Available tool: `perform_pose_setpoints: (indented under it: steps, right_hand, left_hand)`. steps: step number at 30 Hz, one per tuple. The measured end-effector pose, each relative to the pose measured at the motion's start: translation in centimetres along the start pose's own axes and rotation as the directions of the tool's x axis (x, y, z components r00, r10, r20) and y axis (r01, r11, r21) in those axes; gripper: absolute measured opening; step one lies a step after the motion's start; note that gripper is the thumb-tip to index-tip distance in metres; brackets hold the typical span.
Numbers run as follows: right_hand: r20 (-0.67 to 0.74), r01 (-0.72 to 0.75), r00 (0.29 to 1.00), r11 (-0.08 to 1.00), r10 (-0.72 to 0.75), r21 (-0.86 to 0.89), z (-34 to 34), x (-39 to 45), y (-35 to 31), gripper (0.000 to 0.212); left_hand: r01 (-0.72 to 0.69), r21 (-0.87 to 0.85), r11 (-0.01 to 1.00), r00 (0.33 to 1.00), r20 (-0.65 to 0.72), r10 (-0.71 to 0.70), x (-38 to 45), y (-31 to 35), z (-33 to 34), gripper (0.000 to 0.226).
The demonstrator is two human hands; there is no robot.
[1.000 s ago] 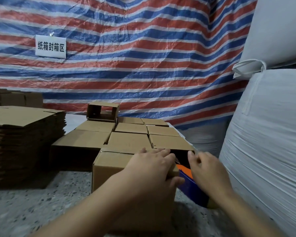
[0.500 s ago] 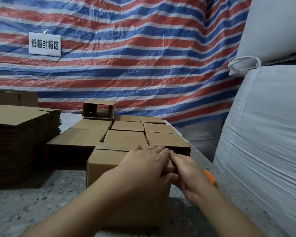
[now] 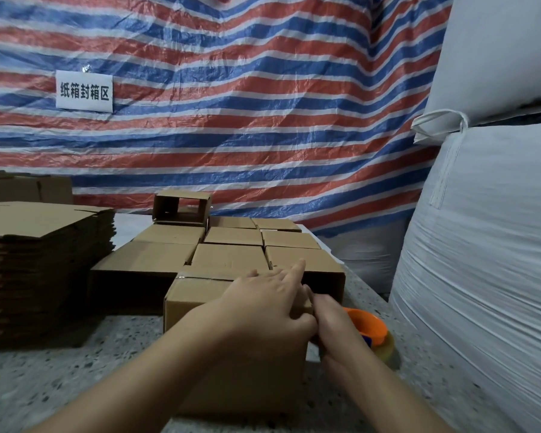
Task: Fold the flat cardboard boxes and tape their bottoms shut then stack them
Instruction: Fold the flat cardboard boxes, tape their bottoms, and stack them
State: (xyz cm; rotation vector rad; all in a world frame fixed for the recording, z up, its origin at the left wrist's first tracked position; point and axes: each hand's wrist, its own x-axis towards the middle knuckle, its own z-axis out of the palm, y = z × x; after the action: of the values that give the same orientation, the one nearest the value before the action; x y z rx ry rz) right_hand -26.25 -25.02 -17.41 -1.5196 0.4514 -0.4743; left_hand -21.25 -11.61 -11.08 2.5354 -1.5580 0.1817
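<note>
Both hands meet at the near right edge of a folded cardboard box (image 3: 200, 310) standing on the speckled surface (image 3: 60, 379). One person's left hand (image 3: 263, 307) lies across the top of the box, fingers fairly straight and pressing down, the index finger stretched toward the boxes behind. That grip is flat and released rather than clenched. At the box's right edge the right hand (image 3: 334, 326) touches the left, its fingers turned away from the camera, so whether its grip grasps anything cannot be told. Just beside that hand, on the surface, sits an orange tape dispenser (image 3: 369, 326) with a clear roll of tape (image 3: 388, 351) below it.

Directly behind the near box, finished boxes (image 3: 231, 254) stand packed together in rows, closed faces up. One open box (image 3: 181, 207) rests on its side atop the back left of the group. A tall stack of flat cardboard (image 3: 38, 264) rises at left. White woven sacks (image 3: 481, 245) crowd the right side. Behind everything hangs a red, white and blue striped tarp (image 3: 263, 89) carrying a white sign (image 3: 84, 92) with black characters.
</note>
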Motion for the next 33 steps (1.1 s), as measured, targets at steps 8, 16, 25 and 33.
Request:
perform_pose_setpoints:
  steps: [8, 16, 25, 33]
  right_hand:
    - [0.189, 0.153, 0.968, 0.986, -0.163, 0.068, 1.4, -1.7, 0.4, 0.052]
    - [0.044, 0.177, 0.984, 0.978, -0.174, -0.106, 2.0, -2.2, 1.1, 0.098]
    - [-0.143, 0.120, 0.980, 0.986, -0.135, -0.112, 3.0, -2.6, 1.4, 0.081]
    - [-0.054, 0.127, 0.989, 0.983, -0.135, -0.130, 2.4, -2.9, 2.7, 0.078]
  left_hand:
    - [0.065, -0.515, 0.855, 0.998, 0.012, -0.068, 0.0, -1.2, -1.2, 0.069]
    - [0.013, -0.694, 0.720, 0.881, -0.332, -0.336, -1.1, -2.9, -1.7, 0.042]
    - [0.021, -0.770, 0.638, 0.813, -0.358, -0.459, -7.8, -8.2, 3.5, 0.065]
    - [0.027, -0.924, 0.382, 0.837, -0.188, -0.514, -8.8, -8.5, 7.6, 0.067]
